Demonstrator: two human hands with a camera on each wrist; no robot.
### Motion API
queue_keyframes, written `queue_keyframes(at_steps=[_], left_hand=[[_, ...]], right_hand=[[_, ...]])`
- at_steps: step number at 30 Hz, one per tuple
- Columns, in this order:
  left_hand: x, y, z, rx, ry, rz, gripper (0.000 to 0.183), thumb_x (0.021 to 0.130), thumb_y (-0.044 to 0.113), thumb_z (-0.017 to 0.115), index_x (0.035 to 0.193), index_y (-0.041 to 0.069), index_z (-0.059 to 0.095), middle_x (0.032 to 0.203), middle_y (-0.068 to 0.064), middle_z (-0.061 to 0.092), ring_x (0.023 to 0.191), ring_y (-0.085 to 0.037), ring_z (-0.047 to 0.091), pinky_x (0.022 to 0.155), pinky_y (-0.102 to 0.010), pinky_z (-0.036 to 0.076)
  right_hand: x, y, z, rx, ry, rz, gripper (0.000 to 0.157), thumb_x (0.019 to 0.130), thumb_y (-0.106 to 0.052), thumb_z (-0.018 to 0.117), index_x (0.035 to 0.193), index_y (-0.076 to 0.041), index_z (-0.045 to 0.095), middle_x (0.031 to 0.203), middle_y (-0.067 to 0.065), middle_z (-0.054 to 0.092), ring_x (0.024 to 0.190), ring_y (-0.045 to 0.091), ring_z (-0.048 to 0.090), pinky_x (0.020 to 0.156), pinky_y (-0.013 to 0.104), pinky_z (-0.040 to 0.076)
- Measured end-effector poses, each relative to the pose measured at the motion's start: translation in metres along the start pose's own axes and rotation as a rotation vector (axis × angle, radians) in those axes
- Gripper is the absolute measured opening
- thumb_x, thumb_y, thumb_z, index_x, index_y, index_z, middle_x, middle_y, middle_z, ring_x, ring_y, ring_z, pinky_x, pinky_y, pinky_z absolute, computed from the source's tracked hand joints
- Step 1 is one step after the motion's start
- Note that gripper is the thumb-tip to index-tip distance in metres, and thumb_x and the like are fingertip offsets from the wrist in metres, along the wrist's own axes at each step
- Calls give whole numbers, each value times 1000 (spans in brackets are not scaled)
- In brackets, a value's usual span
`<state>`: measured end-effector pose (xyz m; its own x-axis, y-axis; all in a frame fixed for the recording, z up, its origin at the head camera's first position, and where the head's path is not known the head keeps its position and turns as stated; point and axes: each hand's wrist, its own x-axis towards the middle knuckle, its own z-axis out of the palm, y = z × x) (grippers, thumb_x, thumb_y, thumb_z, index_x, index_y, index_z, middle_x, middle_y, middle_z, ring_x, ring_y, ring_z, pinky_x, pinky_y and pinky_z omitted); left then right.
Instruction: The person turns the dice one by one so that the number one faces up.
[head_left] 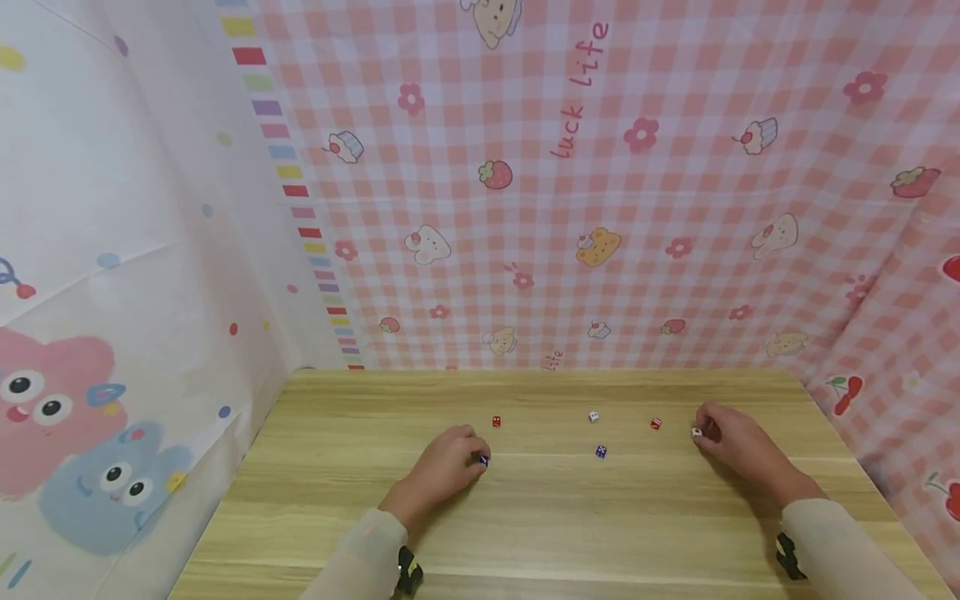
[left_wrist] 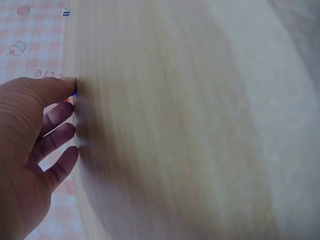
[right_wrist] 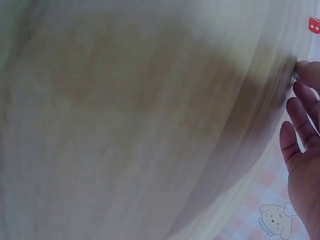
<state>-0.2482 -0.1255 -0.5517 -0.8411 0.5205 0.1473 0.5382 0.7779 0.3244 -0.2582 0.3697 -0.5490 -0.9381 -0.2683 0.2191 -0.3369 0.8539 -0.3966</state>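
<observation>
My left hand [head_left: 450,460] pinches a dark blue die [head_left: 483,460] between thumb and fingers at the tabletop. In the left wrist view only a sliver of that blue die [left_wrist: 74,93] shows past the thumb. Over on the right, my right hand [head_left: 738,446] pinches a white die [head_left: 697,432], mostly covered by the fingertips in the right wrist view. One red die [head_left: 497,422] lies just beyond the left hand. Another red die [head_left: 656,424] sits left of the right hand. Between the hands are a second white die [head_left: 593,417] and, nearer me, a second blue die [head_left: 602,452].
The wooden table [head_left: 540,533] ends at a pink checked cloth [head_left: 570,192] hung along its back. A white cloth [head_left: 165,292] with cartoon prints hangs at the left. More checked cloth borders the right side.
</observation>
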Motion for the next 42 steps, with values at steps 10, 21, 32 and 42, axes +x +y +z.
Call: queue_keyframes(at_steps=[10,21,32,42], left_hand=[[0,1,0,-9,-13,-17,8,92,21,78,100,17,79,95,7,65,87,-9,54,83,-28,53],[0,0,0,0,1,3,8,92,21,79,99,18,79,94,7,65,87,-9,54,81,-28,53],[1,-2,1,-7,-11,-6,9,92,22,78,100,18,79,95,7,65,88,-10,55,83,-29,53],[2,-3,2,-10,-18,-12,10,92,21,79,101,18,79,97,6,66,89,-10,56,84,-30,54]], right_hand=[[0,0,0,17,-56,1,10,90,-7,76,97,-10,70,94,-1,69,83,10,60,72,33,52],[6,-17,-1,10,-30,-35,8,90,-9,76,95,-11,70,92,-1,70,84,14,64,73,36,56],[16,-68,-1,53,-18,-134,10,88,-8,78,96,-11,72,91,-5,69,84,11,63,75,33,56],[21,-122,15,93,-100,-189,9,93,-10,75,100,-12,71,99,-5,67,91,12,62,79,32,57]])
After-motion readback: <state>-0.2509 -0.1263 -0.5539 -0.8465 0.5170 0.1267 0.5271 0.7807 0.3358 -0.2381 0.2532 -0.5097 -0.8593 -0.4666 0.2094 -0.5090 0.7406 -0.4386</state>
